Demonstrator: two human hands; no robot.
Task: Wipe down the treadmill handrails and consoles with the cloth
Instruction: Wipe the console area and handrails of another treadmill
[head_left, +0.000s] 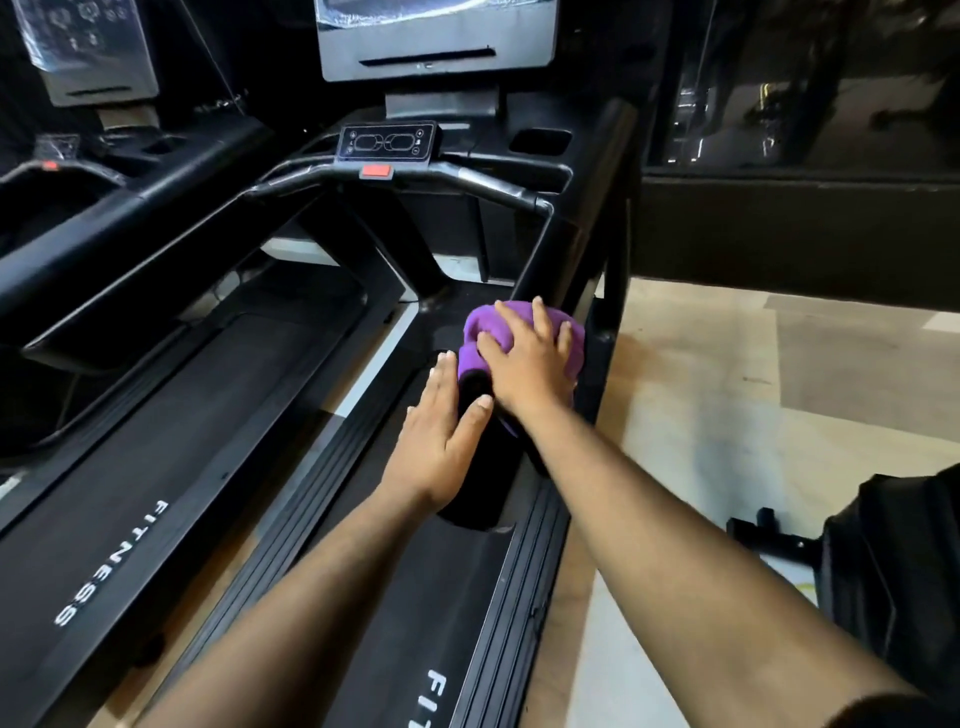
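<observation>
Neighbouring treadmill (156, 395): left of frame; its belt, printed "FITNESS", runs toward the lower left, with its own console at upper left. No cloth or hand is on it.

Console (387, 141): upper centre; a dark control panel with a red stop tab (376, 171) just below it and a larger screen above. Judged not yet under the cloth.

Left hand (441, 441): centre of frame; grip open, fingers straight and laid flat along the inner face of the handrail end, thumb over its top. Likely placed there to brace the body and steady the rail during the wiping stroke.

Cloth (485, 338): purple, centre of frame, bunched over the top of the right handrail, just ahead of the left fingertips. Bunching gives a padded contact that wraps the rounded rail.

Right hand (530, 353): centre of frame, right of the left hand; grip loosely spread, palm pressing down on the cloth, fingers draped over it. Pressure from above keeps the cloth seated on the rail.

Right handrail (587, 218): runs from centre to upper right. Wiping is judged under way at its near end.

Floor (779, 389): right of frame, pale.
</observation>
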